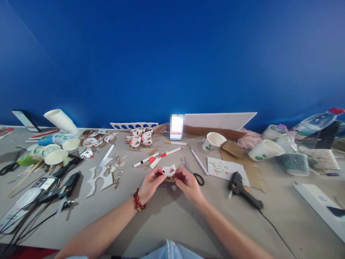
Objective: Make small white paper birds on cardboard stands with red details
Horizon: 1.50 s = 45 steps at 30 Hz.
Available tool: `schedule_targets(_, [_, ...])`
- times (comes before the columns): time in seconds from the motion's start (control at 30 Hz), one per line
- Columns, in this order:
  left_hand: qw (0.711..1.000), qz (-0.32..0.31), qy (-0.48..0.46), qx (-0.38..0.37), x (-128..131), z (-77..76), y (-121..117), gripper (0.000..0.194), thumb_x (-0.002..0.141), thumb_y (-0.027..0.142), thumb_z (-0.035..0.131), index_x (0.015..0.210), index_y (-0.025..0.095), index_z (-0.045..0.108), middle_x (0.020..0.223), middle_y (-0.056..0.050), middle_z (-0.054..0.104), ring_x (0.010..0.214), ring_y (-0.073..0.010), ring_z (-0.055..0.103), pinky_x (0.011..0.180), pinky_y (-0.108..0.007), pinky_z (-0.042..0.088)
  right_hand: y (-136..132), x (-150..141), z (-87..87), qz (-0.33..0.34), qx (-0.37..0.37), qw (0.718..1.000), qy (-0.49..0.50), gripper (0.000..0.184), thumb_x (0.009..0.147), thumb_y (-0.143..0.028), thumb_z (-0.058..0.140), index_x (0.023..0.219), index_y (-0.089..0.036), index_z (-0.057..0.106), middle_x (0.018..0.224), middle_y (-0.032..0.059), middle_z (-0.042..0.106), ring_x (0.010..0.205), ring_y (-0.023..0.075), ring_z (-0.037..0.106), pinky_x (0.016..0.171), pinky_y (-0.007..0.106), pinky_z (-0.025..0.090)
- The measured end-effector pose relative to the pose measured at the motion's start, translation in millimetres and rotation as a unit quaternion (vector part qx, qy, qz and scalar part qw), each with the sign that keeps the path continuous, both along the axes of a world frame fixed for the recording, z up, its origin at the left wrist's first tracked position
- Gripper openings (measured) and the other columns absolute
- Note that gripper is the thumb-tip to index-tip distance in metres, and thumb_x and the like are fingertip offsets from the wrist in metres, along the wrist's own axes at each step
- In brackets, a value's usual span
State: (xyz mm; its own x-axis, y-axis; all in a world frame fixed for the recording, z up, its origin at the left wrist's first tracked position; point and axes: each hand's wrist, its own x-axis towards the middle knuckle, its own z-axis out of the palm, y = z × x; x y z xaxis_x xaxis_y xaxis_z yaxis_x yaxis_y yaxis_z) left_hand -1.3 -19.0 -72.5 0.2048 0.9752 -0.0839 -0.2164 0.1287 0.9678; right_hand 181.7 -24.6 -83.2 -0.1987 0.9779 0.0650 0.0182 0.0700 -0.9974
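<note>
In the head view a small white paper bird [169, 170] with a red beak and a brown wing patch is held up between both hands, a strip of brown cardboard under it. My left hand [150, 182] pinches its beak end, thumb and fingers closed. On the tail end and lower edge, the fingers of my right hand [188, 182] are closed too. Just beyond lie red-and-white markers [169, 153] and a red piece [152, 159]. Scissors [198, 178] with black handles rest beside my right hand.
Several similar birds [138, 137] stand at the back. White offcuts [100, 179] and scraps lie left, near glue guns [64, 187] with cables. To the right are another glue gun [244, 190], a bird drawing [225, 169] and a paper cup [214, 141]. A phone [176, 127] leans against the wall.
</note>
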Motion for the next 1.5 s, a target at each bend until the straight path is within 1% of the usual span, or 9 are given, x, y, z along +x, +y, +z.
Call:
schedule_targets(0.13, [1.0,-0.012,-0.018,-0.009,0,-1.9,0,0.024,0.081,0.037,0.071,0.091,0.017,0.062,0.088,-0.002,0.068,0.083,-0.0161,0.062,0.08,-0.028,0.048,1,1,-2.5,-0.005,-0.001,1.0,-0.015,0.014,0.079,-0.02,0.056,0.091,-0.02,0.064,0.088,0.0051,0.069,0.083,0.0212,0.065,0.076,0.034,0.051])
schedule_targets(0.3, [0.999,-0.032,-0.04,0.005,-3,-7.4,0,0.026,0.084,0.035,0.066,0.101,0.017,0.061,0.096,-0.005,0.068,0.088,-0.0193,0.063,0.083,-0.032,0.049,1,0,-0.2,-0.022,-0.003,1.0,-0.01,0.009,0.079,-0.022,0.059,0.087,-0.02,0.063,0.083,0.0035,0.068,0.079,0.0205,0.065,0.073,0.033,0.051])
schedule_targets(0.53, [0.996,-0.047,-0.071,0.027,-4,-3.7,-2,0.027,0.081,0.026,0.066,0.106,0.019,0.059,0.104,-0.006,0.066,0.092,-0.0189,0.061,0.082,-0.032,0.051,1,1,1.0,-0.037,-0.003,0.999,-0.007,0.01,0.08,-0.028,0.062,0.087,-0.02,0.063,0.081,0.0031,0.067,0.074,0.0193,0.063,0.07,0.032,0.05])
schedule_targets(0.67, [0.996,-0.041,-0.077,0.026,-4,-4.3,-3,0.026,0.082,0.025,0.065,0.107,0.019,0.059,0.102,-0.005,0.065,0.09,-0.018,0.061,0.082,-0.032,0.051,2,1,-1.8,-0.041,-0.004,0.999,-0.003,0.013,0.081,-0.031,0.063,0.087,-0.02,0.063,0.081,0.0035,0.067,0.076,0.0198,0.063,0.071,0.032,0.05])
schedule_targets(0.77, [0.997,-0.035,-0.07,0.02,-4,-5.7,-2,0.027,0.081,0.026,0.065,0.107,0.019,0.059,0.101,-0.005,0.065,0.088,-0.0183,0.061,0.082,-0.033,0.05,2,2,-3.7,-0.046,0.0,0.999,-0.013,0.014,0.082,-0.034,0.062,0.087,-0.02,0.063,0.08,0.0031,0.066,0.074,0.0192,0.062,0.069,0.031,0.049])
schedule_targets(0.93, [0.997,-0.026,-0.066,0.026,-5,-7.6,-1,0.028,0.079,0.024,0.065,0.106,0.019,0.061,0.102,-0.005,0.065,0.091,-0.0191,0.061,0.081,-0.032,0.05,3,3,-4.7,-0.048,0.004,0.999,-0.017,0.014,0.084,-0.034,0.061,0.087,-0.021,0.064,0.082,0.0027,0.065,0.073,0.0183,0.061,0.069,0.031,0.049])
schedule_targets(1.2, [0.998,-0.011,-0.054,0.037,-6,-10.5,1,0.026,0.079,0.023,0.065,0.105,0.018,0.062,0.102,-0.006,0.063,0.089,-0.0186,0.061,0.08,-0.031,0.051,6,4,-5.3,-0.048,-0.003,0.999,-0.007,0.016,0.082,-0.037,0.061,0.085,-0.021,0.064,0.08,0.0025,0.065,0.071,0.0185,0.061,0.07,0.032,0.05])
schedule_targets(1.33, [0.997,-0.014,-0.049,0.05,-5,-6.0,1,0.023,0.079,0.022,0.065,0.102,0.018,0.062,0.1,-0.005,0.063,0.086,-0.0172,0.061,0.08,-0.03,0.051,5,4,-4.7,-0.051,-0.011,0.999,0.008,0.014,0.081,-0.034,0.062,0.086,-0.021,0.064,0.079,0.0023,0.065,0.07,0.0183,0.061,0.069,0.032,0.05])
schedule_targets(1.5, [0.999,0.002,-0.008,0.041,-3,1.8,0,0.022,0.079,0.029,0.068,0.097,0.018,0.061,0.093,-0.004,0.064,0.082,-0.017,0.062,0.076,-0.03,0.051,5,4,-2.8,-0.05,-0.019,0.999,0.009,0.011,0.08,-0.03,0.061,0.086,-0.021,0.064,0.079,0.0024,0.066,0.071,0.0186,0.062,0.069,0.032,0.05])
